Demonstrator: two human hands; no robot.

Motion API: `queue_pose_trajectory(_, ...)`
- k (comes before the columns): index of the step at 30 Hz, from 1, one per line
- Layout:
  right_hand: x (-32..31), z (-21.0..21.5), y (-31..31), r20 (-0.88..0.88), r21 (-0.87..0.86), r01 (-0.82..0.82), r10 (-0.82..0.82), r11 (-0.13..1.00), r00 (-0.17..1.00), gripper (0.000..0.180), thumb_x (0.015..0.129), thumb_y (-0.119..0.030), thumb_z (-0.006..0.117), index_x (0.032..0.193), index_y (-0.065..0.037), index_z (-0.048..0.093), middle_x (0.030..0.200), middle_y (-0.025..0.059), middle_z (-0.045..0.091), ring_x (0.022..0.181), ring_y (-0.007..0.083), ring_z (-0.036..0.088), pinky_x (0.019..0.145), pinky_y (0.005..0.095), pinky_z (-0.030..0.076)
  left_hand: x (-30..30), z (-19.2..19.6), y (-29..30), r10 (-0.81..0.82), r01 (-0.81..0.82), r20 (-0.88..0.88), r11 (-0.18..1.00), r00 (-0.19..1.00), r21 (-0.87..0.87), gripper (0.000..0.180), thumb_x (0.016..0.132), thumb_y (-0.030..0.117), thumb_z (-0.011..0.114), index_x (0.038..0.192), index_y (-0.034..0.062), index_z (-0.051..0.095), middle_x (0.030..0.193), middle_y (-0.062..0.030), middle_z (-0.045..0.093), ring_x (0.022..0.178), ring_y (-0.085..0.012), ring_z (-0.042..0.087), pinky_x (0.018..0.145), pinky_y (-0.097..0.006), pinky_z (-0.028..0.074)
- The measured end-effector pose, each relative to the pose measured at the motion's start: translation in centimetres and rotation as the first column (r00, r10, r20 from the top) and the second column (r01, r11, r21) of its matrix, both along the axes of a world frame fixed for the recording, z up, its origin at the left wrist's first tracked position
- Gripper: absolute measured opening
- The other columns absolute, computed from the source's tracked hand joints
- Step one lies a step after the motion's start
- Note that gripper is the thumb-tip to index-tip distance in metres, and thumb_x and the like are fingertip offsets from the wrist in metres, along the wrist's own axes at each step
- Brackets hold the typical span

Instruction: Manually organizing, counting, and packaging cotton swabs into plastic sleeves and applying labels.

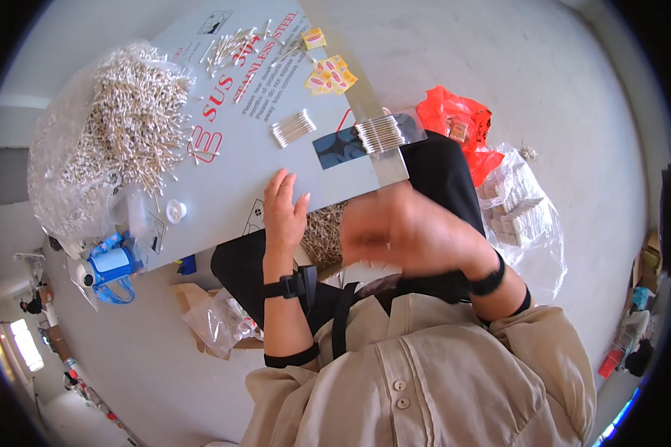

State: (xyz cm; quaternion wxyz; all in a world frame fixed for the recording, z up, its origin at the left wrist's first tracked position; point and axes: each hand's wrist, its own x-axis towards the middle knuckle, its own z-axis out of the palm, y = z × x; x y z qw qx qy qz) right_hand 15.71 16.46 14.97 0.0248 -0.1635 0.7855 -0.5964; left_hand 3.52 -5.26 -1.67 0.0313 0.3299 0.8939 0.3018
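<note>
The smooth grey desk [227,186] is showing a satin sheen; cotton swabs [138,112] are looking matt; a clear plastic bag [54,149] and a red plastic bag [438,112] are gleaming, crinkled; the beige cloth shirt [470,380] is appearing matt.

Chunky black strap [294,286] right behind the left hand [283,212], black band [489,276] behind the right hand [402,232], beige buttoned shirt [455,372], black trousers [453,177]!

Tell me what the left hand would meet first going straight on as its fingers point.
The left hand would probably first meet the small row of cotton swabs lying ahead on the grey tabletop; the hand's exact height above the surface is hard to judge.
</note>
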Motion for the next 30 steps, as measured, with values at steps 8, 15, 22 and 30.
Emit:
queue_pose_trajectory(8, 1.2, 14.2, -6.9, -0.313, 0.177, -0.349, 0.389, 0.92, 0.867, 0.024, 0.061, -0.016, 0.066, 0.073, 0.003, 0.059, 0.062, 0.0035, 0.049, 0.055, 0.0168, 0.055, 0.045, 0.029, 0.046, 0.6, -0.4, 0.1, -0.005, 0.009, -0.046, 0.996, 0.999, 0.093, 0.055, 0.077, 0.01, 0.074, 0.127, -0.0002, 0.053, 0.138, -0.0192, 0.048, 0.128, -0.0375, 0.045, 0.106, -0.046, 0.038)
queue_pose_trajectory(15, 0.3, 10.3, -13.0, -0.629, -0.092, 0.109, -0.142, 0.99, 0.765, 0.035, 0.058, -0.015, 0.067, 0.085, 0.007, 0.065, 0.064, 0.0027, 0.051, 0.056, 0.0172, 0.055, 0.044, 0.0285, 0.046, 0.7, 0.3, -0.1, 0.007, -0.009, 0.024, 0.995, 1.0, 0.1, 0.052, 0.078, 0.01, 0.073, 0.126, 0.0003, 0.055, 0.139, -0.0177, 0.047, 0.129, -0.0351, 0.044, 0.107, -0.046, 0.036)
queue_pose_trajectory(22, -2.7, 9.5, -8.9, -0.35, 0.401, -0.209, 0.36, 0.892, 0.865, 0.027, 0.068, -0.016, 0.07, 0.088, 0.0, 0.066, 0.062, -0.0004, 0.047, 0.052, 0.0143, 0.05, 0.04, 0.0301, 0.034, -3.0, 1.0, -2.5, 0.076, -0.101, 0.111, 0.966, 0.991, 0.239, 0.031, 0.081, 0.009, 0.071, 0.11, 0.0018, 0.064, 0.113, -0.0167, 0.064, 0.109, -0.034, 0.057, 0.093, -0.042, 0.048)
queue_pose_trajectory(30, -5.8, -9.1, -8.4, -0.053, 0.646, 0.096, -0.081, 0.758, 0.995, 0.013, 0.08, -0.011, 0.068, 0.083, -0.004, 0.058, 0.072, 0.0114, 0.059, 0.071, 0.0323, 0.062, 0.063, 0.0435, 0.05, -14.8, -0.8, -7.8, 0.539, -0.535, -0.024, 0.84, 0.842, 0.088, 0.036, 0.081, 0.026, 0.073, 0.104, -0.0004, 0.062, 0.104, -0.018, 0.062, 0.102, -0.0348, 0.058, 0.089, -0.046, 0.046)
